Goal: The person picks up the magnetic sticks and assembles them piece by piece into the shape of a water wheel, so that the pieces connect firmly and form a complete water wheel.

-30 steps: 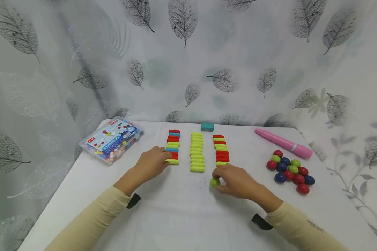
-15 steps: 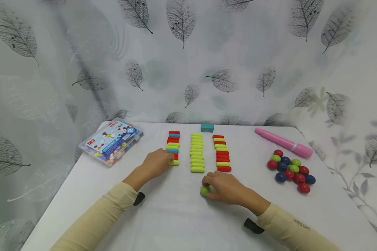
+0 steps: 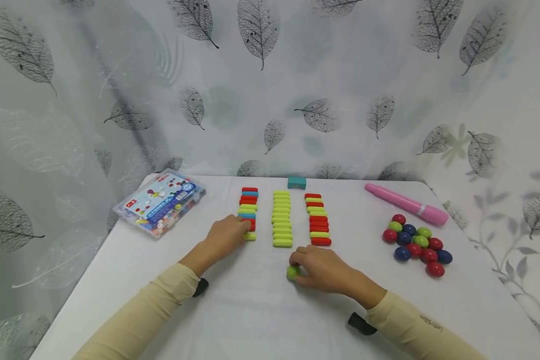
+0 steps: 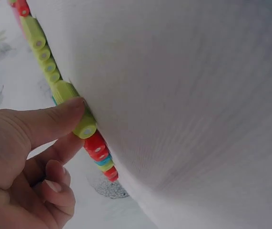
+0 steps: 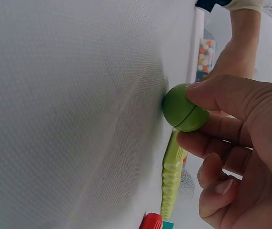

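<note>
A person's right hand (image 3: 321, 270) pinches a green ball (image 5: 181, 107) between thumb and fingers, its smooth, plain surface crossed by a thin dark seam, at the white counter (image 3: 261, 315) just near of three columns of coloured sticks. The left hand's (image 3: 227, 234) grip is pinched too, thumb and finger on a ribbed yellow-green stick (image 4: 87, 128) with a pale dot at its end, at the near end of the left column (image 3: 248, 202) of red, blue and yellow-green pieces. The middle column (image 3: 281, 220) is all yellow-green; the right column (image 3: 318, 220) mixes red and yellow-green. At far left, a clear box (image 3: 159, 202) carries a printed label with red and blue panels, its wording too small to read. Dark lettering on the right sleeve (image 3: 425, 325) is likewise illegible. Red, green and dark-blue balls (image 3: 421, 242) cluster at right, near a pink marker-shaped object (image 3: 405, 203).
</note>
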A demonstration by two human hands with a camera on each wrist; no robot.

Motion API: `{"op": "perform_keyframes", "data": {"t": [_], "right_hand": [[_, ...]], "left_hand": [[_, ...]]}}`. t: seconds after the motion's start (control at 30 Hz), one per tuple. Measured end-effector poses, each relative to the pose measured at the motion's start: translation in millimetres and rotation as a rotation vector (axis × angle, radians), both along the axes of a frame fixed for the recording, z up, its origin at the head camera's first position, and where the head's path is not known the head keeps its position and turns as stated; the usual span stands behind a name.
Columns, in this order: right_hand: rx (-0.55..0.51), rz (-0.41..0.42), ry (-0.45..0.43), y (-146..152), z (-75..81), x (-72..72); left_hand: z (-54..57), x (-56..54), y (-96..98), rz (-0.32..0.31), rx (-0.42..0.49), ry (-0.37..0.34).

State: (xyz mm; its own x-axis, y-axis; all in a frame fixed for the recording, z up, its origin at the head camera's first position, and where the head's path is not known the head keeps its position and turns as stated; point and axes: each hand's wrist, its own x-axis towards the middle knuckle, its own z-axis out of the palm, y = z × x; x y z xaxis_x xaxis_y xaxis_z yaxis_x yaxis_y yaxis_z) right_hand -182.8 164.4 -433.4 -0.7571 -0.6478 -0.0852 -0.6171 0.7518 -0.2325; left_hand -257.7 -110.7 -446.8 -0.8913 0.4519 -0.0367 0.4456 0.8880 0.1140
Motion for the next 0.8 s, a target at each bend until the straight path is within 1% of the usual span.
{"op": "perform_keyframes", "data": {"t": [0.1,0.2,0.3,0.37,0.47,0.53,0.6,0.67,0.8], "right_hand": [[-0.001,-0.016,-0.014,0.0,0.6,0.5],[0.004,-0.028,-0.033,0.0,-0.1,0.6],[0.005,-0.037,-0.041,0.3,-1.2,0.4],[0.004,-0.039,-0.04,0.7,-1.8,0.1],[-0.002,-0.035,-0.033,1.8,-1.4,-0.4],[-0.007,-0.032,-0.03,2.5,-0.5,-0.4],[-0.014,-0.027,-0.025,2.7,0.3,-0.3],[-0.018,-0.022,-0.021,2.2,0.6,-0.4],[-0.023,-0.007,-0.02,0.6,1.3,-1.0]], "left_hand": [[-0.8,1.9,1.6,-0.011,-0.036,0.006],[-0.6,9.9,4.3,-0.043,-0.061,0.027],[3.2,25.8,9.2,-0.089,-0.044,0.048],[6.8,38.4,13.9,-0.14,-0.014,0.067],[13.3,56.6,24.5,-0.203,0.02,0.059],[13.7,64.7,31.6,-0.247,0.03,0.061],[12.7,69.9,38.1,-0.273,0.032,0.055],[9.8,72.2,42.6,-0.296,0.03,0.057],[5.4,74.1,47.7,-0.304,0.022,0.042]]}}
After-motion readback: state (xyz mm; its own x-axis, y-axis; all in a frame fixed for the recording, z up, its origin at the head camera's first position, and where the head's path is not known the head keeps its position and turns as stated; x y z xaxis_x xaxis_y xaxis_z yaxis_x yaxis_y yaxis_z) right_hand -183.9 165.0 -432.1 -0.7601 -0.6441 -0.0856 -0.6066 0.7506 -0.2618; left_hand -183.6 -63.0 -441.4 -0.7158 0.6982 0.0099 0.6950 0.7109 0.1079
